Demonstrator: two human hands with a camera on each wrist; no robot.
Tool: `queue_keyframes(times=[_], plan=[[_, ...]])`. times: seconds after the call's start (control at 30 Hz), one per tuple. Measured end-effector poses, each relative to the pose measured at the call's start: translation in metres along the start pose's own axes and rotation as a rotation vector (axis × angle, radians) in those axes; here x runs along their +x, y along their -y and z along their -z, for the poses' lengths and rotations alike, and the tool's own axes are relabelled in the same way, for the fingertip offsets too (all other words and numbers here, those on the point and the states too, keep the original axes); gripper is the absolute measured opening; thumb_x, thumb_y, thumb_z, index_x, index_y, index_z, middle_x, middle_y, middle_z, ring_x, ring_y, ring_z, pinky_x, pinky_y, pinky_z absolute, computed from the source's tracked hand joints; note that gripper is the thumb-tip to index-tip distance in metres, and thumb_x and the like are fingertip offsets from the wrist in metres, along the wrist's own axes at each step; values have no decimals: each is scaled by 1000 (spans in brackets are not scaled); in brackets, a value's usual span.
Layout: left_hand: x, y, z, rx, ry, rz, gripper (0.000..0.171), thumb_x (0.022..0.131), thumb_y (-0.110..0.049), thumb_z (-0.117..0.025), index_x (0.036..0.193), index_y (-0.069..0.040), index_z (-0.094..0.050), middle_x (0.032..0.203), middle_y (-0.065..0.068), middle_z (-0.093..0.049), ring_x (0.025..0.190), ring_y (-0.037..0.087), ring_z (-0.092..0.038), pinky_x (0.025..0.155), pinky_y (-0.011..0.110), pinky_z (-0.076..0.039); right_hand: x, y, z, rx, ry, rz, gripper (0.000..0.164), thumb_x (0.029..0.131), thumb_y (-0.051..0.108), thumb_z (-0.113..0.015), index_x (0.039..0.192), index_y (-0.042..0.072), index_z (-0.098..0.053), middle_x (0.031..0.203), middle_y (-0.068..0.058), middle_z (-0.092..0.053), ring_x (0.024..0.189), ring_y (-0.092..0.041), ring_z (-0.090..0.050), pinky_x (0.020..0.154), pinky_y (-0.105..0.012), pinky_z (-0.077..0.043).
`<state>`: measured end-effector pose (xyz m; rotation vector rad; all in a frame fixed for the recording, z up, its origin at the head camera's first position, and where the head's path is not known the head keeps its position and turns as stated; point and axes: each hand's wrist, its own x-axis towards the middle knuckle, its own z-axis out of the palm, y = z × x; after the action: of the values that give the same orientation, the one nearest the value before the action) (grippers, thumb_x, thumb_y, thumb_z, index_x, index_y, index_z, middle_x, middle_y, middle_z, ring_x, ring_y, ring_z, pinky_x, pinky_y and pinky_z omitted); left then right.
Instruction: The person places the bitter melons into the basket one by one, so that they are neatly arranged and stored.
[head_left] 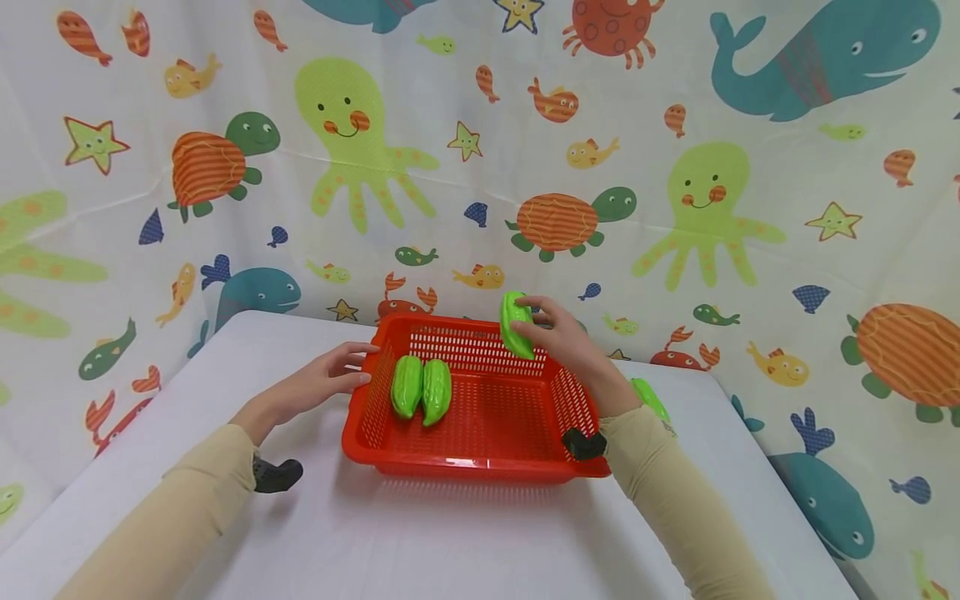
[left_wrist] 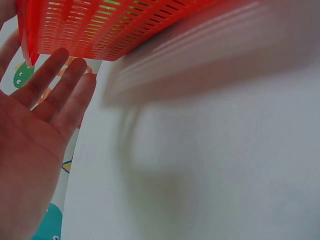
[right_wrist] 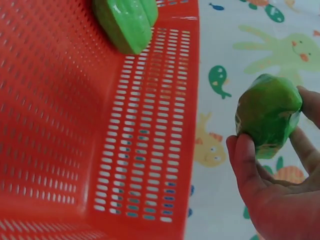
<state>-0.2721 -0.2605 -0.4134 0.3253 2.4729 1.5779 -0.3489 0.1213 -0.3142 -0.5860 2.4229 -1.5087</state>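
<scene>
My right hand (head_left: pixel 558 333) pinches a bright green bitter melon (head_left: pixel 514 327) between thumb and fingertips, holding it up over the back right part of the red plastic basket (head_left: pixel 472 463). In the right wrist view the held bitter melon (right_wrist: pixel 267 112) shows end-on, glossy and ridged. Two more bitter melons (head_left: pixel 407 387) lie side by side at the left inside the basket. At the basket's left rim, my left hand (head_left: pixel 330 377) has its fingers extended, with fingertips right at the edge. The left wrist view shows its fingers (left_wrist: pixel 57 90) spread beside the slotted wall.
Another green bitter melon (head_left: pixel 651 400) lies on the white table (head_left: pixel 450 550) right of the basket, partly hidden by my right forearm. A curtain (head_left: pixel 465 183) printed with sea animals hangs behind and beside the table. Black straps with cameras (head_left: pixel 277 475) sit at my wrists.
</scene>
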Motion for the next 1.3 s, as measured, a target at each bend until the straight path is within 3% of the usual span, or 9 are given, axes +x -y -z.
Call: queue_keyframes(times=[0.13, 0.37, 0.6, 0.9, 1.3], plan=[[0, 0, 0, 4, -1, 4, 68, 94, -43, -62, 150, -22, -31, 146, 17, -40, 131, 40, -42, 97, 54, -47, 10, -3, -8, 48, 21, -24, 51, 98, 31, -61, 143, 16, -43, 131, -18, -52, 106, -28, -60, 89, -41, -51], [-1, 0, -1, 4, -3, 9, 67, 94, -42, -62, 150, -22, -31, 146, 17, -40, 132, 40, -41, 97, 54, -47, 23, -14, -21, 74, 41, -71, 49, 97, 27, -62, 141, 15, -45, 129, -17, -57, 100, -25, -62, 89, -40, -51], [-1, -2, -1, 4, -4, 11, 67, 94, -42, -62, 150, -21, -31, 146, 17, -41, 131, 39, -42, 98, 54, -47, 30, -23, -28, 54, 66, -95, 47, 94, 29, -66, 137, 18, -49, 131, -16, -53, 112, -28, -57, 91, -45, -51], [-2, -2, -1, 8, -5, 14, 68, 94, -43, -62, 151, -21, -31, 146, 17, -41, 131, 39, -43, 98, 55, -46, 29, -19, -34, 13, 108, -120, 45, 91, 29, -70, 132, 19, -53, 132, -11, -50, 121, -28, -51, 90, -39, -54], [-3, -2, -2, 15, 1, 0, 67, 95, -42, -61, 150, -19, -31, 145, 18, -41, 130, 40, -43, 98, 55, -46, 33, -28, -45, -30, 239, -133, 45, 91, 25, -71, 132, 14, -55, 121, -12, -58, 102, -23, -61, 85, -35, -55]])
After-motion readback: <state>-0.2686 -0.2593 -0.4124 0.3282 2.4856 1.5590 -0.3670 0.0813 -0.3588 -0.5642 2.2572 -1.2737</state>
